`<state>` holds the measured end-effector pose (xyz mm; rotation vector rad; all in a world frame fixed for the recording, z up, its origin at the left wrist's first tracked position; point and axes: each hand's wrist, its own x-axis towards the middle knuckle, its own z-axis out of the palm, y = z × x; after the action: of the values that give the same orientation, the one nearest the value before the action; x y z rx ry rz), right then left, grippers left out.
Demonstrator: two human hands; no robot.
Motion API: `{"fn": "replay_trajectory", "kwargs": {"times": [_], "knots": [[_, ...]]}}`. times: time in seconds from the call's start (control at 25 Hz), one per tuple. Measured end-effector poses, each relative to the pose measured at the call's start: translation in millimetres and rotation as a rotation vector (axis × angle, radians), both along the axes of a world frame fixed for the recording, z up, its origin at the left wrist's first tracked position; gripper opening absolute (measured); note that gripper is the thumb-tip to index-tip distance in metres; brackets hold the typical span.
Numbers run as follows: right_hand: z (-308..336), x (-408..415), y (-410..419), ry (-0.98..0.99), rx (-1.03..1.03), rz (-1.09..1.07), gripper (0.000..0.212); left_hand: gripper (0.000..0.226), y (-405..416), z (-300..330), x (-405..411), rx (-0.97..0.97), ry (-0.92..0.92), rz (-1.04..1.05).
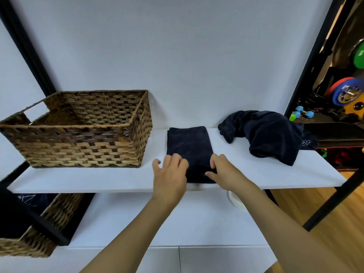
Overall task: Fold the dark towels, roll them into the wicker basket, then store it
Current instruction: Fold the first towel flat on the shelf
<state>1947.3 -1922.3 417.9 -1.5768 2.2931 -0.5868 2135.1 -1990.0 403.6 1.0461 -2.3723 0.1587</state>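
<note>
While both hands rest at the near end of the folded towel, the largest thing in view is the white shelf [256, 174], a long board that runs from left to right in front of a pale wall; below it lies a second white surface [177, 219], nearer to the person. On the left part of the shelf stands the wicker basket [82, 142], upright and rectangular, with a handle hole in its left wall; nothing shows inside it. On the far right of the shelf lies a crumpled dark towel [269, 134], in a loose heap, well apart from the basket. Between these two lies the folded dark towel [189, 146], a flat narrow rectangle just beside the basket's right wall, its length running from far to near; its near end reaches close to the shelf's front edge. The left hand [170, 174] lies on the near left corner of this towel, fingers a little spread and gently bent; the right hand [222, 170] holds the near right corner, fingers curled on the cloth with the thumb at its near edge. At the lower left a second wicker basket [49, 221] holds dark cloth.
</note>
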Motion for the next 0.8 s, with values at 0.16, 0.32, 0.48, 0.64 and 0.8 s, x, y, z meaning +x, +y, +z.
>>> {"fn": "replay_trajectory", "kwargs": {"times": [0.16, 0.32, 0.48, 0.64, 0.8], "knots": [[2, 11, 1, 0.212, 0.023, -0.085, 0.023, 0.055, 24, -42, -12, -0.025, -0.011, -0.316], [3, 36, 10, 0.426, -0.454, 0.049, 0.005, 0.054, 22, -53, -12, 0.125, 0.063, -0.355], [-36, 77, 23, 0.232, -0.473, 0.288, 0.045, 0.042, 18, -42, -13, 0.144, 0.047, -0.358], [-66, 28, 37, 0.285, -0.382, 0.167, 0.049, 0.048, -5, -46, 17, 0.120, 0.125, -0.407], [-67, 7, 36, 0.334, -0.396, 0.124, 0.045, 0.047, -17, -51, 35, 0.135, 0.127, -0.367]]}}
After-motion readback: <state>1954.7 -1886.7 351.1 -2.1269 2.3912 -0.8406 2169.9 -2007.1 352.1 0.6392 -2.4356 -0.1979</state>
